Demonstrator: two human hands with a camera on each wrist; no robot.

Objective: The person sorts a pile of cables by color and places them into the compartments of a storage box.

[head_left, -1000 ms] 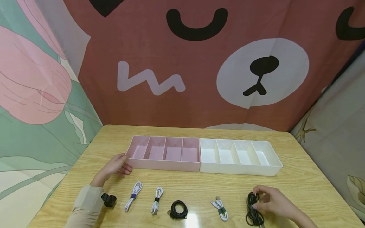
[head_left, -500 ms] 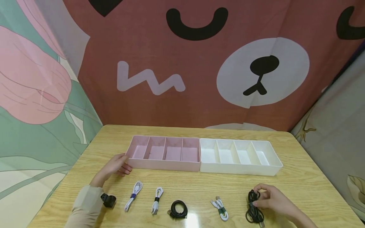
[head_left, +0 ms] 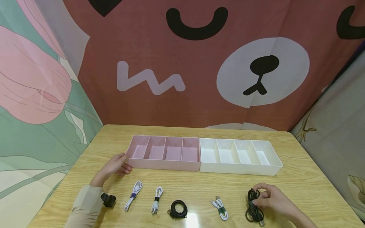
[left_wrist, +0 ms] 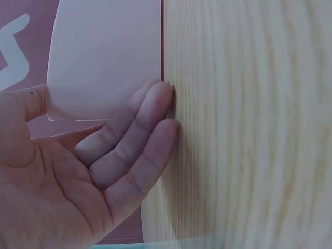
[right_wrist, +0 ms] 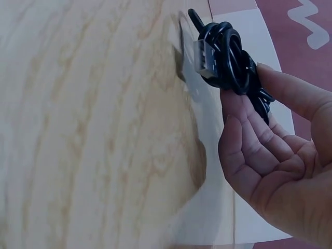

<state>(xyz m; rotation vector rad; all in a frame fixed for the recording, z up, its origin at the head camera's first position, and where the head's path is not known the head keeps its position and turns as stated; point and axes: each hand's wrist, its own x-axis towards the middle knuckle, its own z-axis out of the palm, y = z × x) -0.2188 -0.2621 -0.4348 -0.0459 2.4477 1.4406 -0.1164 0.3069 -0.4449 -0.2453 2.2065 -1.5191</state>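
A pink divided box (head_left: 165, 164) sits on the wooden table at centre left. My left hand (head_left: 116, 165) holds its left front corner; in the left wrist view the thumb goes behind the rim and the curved fingers (left_wrist: 150, 111) lie by the front wall, near the tabletop. At the front right, my right hand (head_left: 272, 199) pinches a bundled black USB cable (head_left: 253, 207) between thumb and fingers. The right wrist view shows the cable's metal plug (right_wrist: 205, 58) pointing away from the palm, with a shadow on the table beside it.
A white divided box (head_left: 239, 169) adjoins the pink one. Along the front lie a black adapter (head_left: 108, 200), white tied cables (head_left: 133, 196) (head_left: 157, 200), a coiled black cable (head_left: 178, 209) and a white cable with a green tie (head_left: 220, 208). Printed curtains surround the table.
My right hand has moved slightly away from me, drawing the upper part of the black cable with it. The left hand stays at the pink box's corner.
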